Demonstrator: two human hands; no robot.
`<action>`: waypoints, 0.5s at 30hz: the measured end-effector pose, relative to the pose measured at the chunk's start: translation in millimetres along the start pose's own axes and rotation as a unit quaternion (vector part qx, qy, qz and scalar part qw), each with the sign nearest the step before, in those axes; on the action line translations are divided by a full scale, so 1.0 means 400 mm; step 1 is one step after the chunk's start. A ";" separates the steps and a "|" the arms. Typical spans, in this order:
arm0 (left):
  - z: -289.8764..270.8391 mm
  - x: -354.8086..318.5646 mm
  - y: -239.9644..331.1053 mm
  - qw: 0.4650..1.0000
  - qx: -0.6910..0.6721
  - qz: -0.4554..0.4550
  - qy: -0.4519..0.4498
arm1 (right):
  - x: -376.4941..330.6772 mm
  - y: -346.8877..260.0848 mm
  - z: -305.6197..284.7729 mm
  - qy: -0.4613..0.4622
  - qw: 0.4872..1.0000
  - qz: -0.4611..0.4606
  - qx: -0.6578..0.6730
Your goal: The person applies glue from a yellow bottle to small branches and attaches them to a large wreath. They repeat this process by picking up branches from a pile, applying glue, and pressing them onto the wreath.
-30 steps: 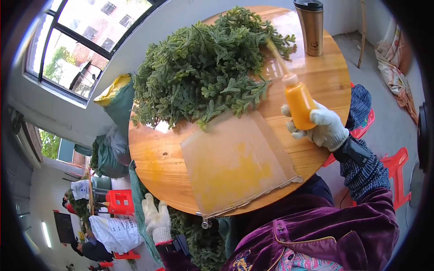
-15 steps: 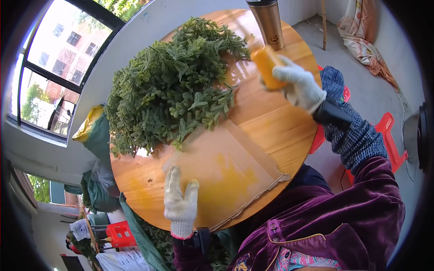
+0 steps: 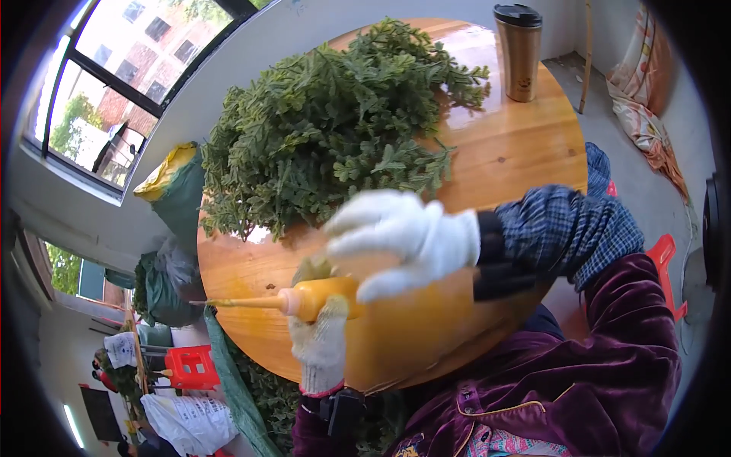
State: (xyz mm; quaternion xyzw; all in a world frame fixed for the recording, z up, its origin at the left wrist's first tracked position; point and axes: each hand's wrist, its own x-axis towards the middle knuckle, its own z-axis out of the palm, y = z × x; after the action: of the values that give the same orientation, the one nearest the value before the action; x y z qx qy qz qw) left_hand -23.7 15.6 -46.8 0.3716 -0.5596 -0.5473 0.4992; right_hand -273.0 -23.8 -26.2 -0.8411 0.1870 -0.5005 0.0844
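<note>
An orange squeeze bottle [image 3: 324, 295] lies sideways over the near part of a round wooden table [image 3: 525, 152], its long thin nozzle pointing left. My right hand [image 3: 403, 238], in a white glove, wraps over the bottle's rear end from above. From below, my left hand [image 3: 323, 346], in a knitted white glove, grips the bottle near its neck. A big pile of green leafy sprigs [image 3: 335, 129] covers the far left half of the table, just beyond both hands. A yellowish flat sheet [image 3: 415, 339] lies on the table under my hands, mostly hidden.
A steel travel mug with a black lid [image 3: 521, 53] stands at the table's far right. Green and yellow sacks [image 3: 171, 194] sit left of the table below a window [image 3: 114, 91]. Also around are a red crate [image 3: 190, 367] lower left and a red stool [image 3: 664, 259] at right.
My right hand brought the bottle from the far right of the table down to the near side and turned it sideways. My left hand came up off the sheet and took hold of it.
</note>
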 end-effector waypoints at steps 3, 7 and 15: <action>-0.148 0.061 -0.026 0.994 0.078 0.026 0.068 | 0.096 0.204 -0.085 0.106 0.982 -0.017 -0.157; -0.255 0.056 -0.062 0.969 0.158 0.018 0.190 | 0.204 0.435 -0.192 0.245 0.924 0.291 -0.026; -0.195 0.076 -0.121 0.983 0.124 -0.019 0.133 | 0.273 0.893 -0.308 0.223 0.883 0.273 -0.309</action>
State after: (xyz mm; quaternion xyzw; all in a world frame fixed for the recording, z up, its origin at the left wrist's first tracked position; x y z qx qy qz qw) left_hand 38.6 -38.7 -97.4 0.5112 -0.5441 -0.4288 0.5087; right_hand -415.8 -389.0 4.3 -0.6067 0.5682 -0.5486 -0.0900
